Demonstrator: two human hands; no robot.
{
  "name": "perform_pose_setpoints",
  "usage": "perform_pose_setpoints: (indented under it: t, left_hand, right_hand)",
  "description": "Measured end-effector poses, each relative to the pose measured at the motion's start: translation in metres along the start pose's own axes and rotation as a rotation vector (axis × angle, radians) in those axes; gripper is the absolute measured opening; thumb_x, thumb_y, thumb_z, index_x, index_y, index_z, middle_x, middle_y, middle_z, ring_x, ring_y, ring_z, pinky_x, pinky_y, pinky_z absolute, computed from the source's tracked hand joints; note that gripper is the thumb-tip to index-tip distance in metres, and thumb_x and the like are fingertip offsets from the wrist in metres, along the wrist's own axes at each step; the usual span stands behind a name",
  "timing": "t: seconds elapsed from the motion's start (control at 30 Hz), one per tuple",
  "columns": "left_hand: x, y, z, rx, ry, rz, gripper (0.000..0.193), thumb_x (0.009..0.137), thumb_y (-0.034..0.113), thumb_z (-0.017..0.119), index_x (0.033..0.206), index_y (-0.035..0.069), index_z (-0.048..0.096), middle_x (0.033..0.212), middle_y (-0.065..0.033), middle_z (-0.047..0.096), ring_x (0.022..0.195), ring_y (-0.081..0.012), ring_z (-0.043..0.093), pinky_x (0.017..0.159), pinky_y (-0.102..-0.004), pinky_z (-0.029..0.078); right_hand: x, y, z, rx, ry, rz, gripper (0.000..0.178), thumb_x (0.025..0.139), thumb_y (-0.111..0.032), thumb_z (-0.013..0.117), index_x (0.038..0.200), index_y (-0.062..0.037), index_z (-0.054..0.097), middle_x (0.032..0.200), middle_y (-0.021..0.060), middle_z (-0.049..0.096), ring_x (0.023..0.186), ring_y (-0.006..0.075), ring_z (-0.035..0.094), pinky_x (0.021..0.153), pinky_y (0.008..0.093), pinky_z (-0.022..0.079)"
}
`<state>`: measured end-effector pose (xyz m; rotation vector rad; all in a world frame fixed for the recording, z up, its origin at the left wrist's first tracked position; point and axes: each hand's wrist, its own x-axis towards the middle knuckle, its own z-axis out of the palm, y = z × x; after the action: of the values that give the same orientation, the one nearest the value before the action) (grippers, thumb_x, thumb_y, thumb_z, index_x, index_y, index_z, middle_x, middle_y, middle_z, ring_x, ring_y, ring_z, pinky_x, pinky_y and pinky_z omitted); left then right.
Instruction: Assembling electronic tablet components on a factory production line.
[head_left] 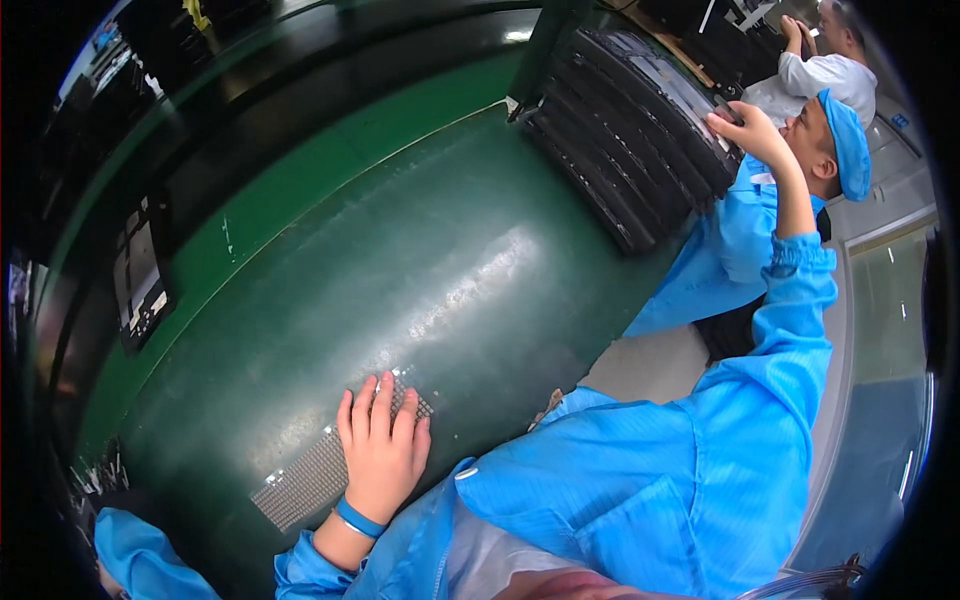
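Note:
My left hand (385, 445), with a blue band at the wrist, lies with fingers stretched over a narrow strip (300, 487) covered in a grid of small squares. The strip rests on the green tabletop (480, 220), and my palm and fingers hide part of it. Far to the right, my raised right hand (757, 140) is above the edge of a stack of black trays (610, 150). Its fingers pinch a small dark piece (728, 110) whose kind I cannot make out. Flat grey pieces (675, 85) lie on the top tray.
A dark panel with pale patches (140, 275) lies past the table's far-left edge strip. Thin pointed items (105, 470) stand at the lower left, near blue cloth (150, 555). A co-worker in a blue cap (845, 145) is beside the stack; another person (825, 80) is behind.

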<state>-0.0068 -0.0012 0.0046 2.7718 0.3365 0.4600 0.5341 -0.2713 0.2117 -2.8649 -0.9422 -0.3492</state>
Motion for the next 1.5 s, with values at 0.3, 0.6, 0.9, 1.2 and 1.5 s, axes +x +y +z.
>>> perform_pose_setpoints:
  t: [0.3,0.6,0.9,1.2,1.5]
  left_hand:
    - [0.005,-0.004,0.003,-0.01,-0.012,-0.026,0.038,0.079,0.015,0.071,0.115,0.004,0.064,0.134,-0.0196,0.054,0.125,-0.039,0.048,0.107,-0.0564,0.034]
    - [0.006,-0.007,0.003,-0.036,-0.027,0.0,0.042,0.08,0.018,0.072,0.118,0.005,0.064,0.137,-0.0192,0.052,0.129,-0.0365,0.047,0.109,-0.0556,0.033]
    - [0.01,-0.006,0.003,-0.034,-0.054,-0.01,0.042,0.079,0.015,0.072,0.118,0.004,0.064,0.138,-0.0201,0.052,0.128,-0.0388,0.048,0.108,-0.0565,0.034]
    - [0.009,-0.002,0.004,0.103,0.02,-0.005,0.045,0.078,0.024,0.072,0.118,0.003,0.065,0.121,-0.014,0.061,0.108,-0.0264,0.059,0.099,-0.043,0.045]
    - [0.0,-0.005,0.007,0.122,0.138,0.126,0.035,0.082,0.021,0.056,0.112,0.006,0.066,0.114,-0.0124,0.065,0.107,-0.0239,0.061,0.097,-0.039,0.047]
  right_hand:
    - [0.061,0.039,0.005,0.177,-0.652,0.331,0.061,0.084,-0.066,0.065,0.094,-0.0057,0.062,0.058,-0.0047,0.042,0.044,0.0053,0.039,0.039,0.0261,0.024]
    - [0.074,0.097,0.004,0.393,-0.467,0.219,0.049,0.088,-0.047,0.07,0.097,0.0012,0.068,0.074,-0.0012,0.061,0.057,0.0047,0.048,0.047,0.024,0.031]
    - [0.061,0.086,0.013,0.345,-0.256,0.193,0.053,0.085,-0.052,0.07,0.096,0.0001,0.067,0.074,0.0002,0.057,0.066,0.0102,0.053,0.058,0.0265,0.041]
    - [0.001,0.045,-0.009,0.988,-0.093,0.192,0.055,0.094,-0.026,0.065,0.139,-0.0001,0.048,0.119,0.0115,0.064,0.102,0.0193,0.065,0.09,0.0305,0.052]
    - [0.017,-0.348,0.168,0.985,-1.043,-0.543,0.058,0.071,-0.03,0.082,0.107,0.0123,0.066,0.085,0.0041,0.067,0.074,0.0089,0.058,0.071,0.0248,0.048]
